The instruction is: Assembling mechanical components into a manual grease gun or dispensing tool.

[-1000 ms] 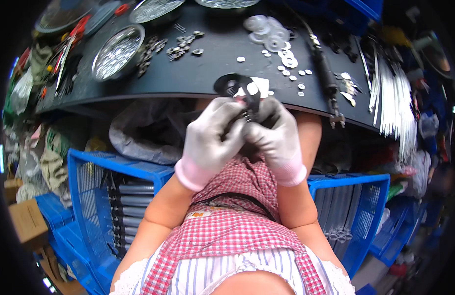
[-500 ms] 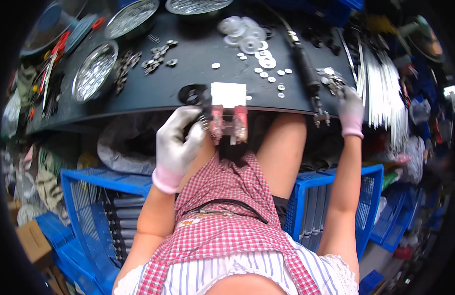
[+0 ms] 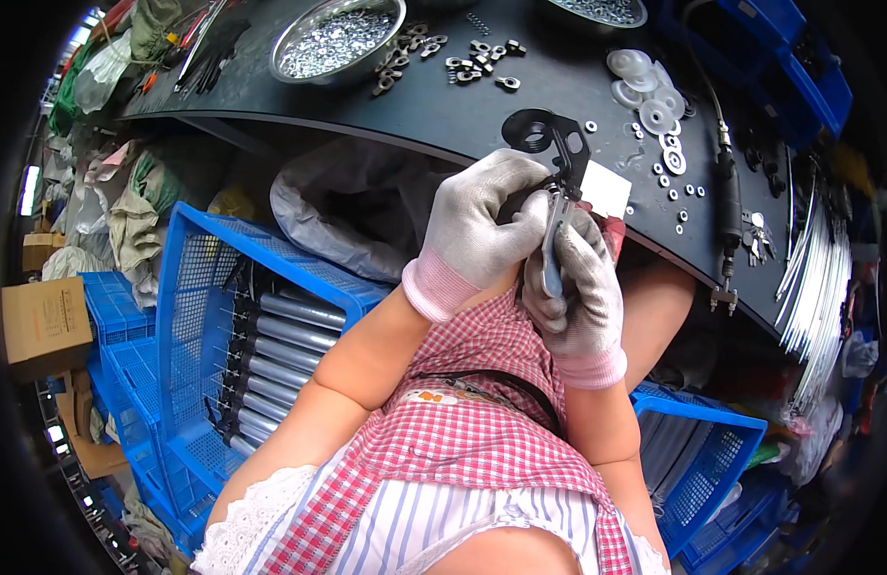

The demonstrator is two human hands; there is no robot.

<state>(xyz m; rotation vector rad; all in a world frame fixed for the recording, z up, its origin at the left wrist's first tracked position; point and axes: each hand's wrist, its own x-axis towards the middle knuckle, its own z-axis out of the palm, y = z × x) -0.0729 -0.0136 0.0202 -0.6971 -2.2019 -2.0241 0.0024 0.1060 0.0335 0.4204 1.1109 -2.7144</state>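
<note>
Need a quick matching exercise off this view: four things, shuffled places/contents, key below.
1. black bracket
2. silvery long piece
3. white strips
4. left metal bowl

A. at the right end of the dark table
B. filled with small metal pieces
C. pinched by the left hand
D. held in the right hand

Pairs: 1-C; 2-D; 3-A; 4-B

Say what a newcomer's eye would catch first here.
Mid-frame, the gloved left hand grips a black part and the gloved right hand a slim silver piece. Upper left, a bowl of shiny bits stands on the dark table. Lower left, a blue crate holds metallic tubes.
</note>
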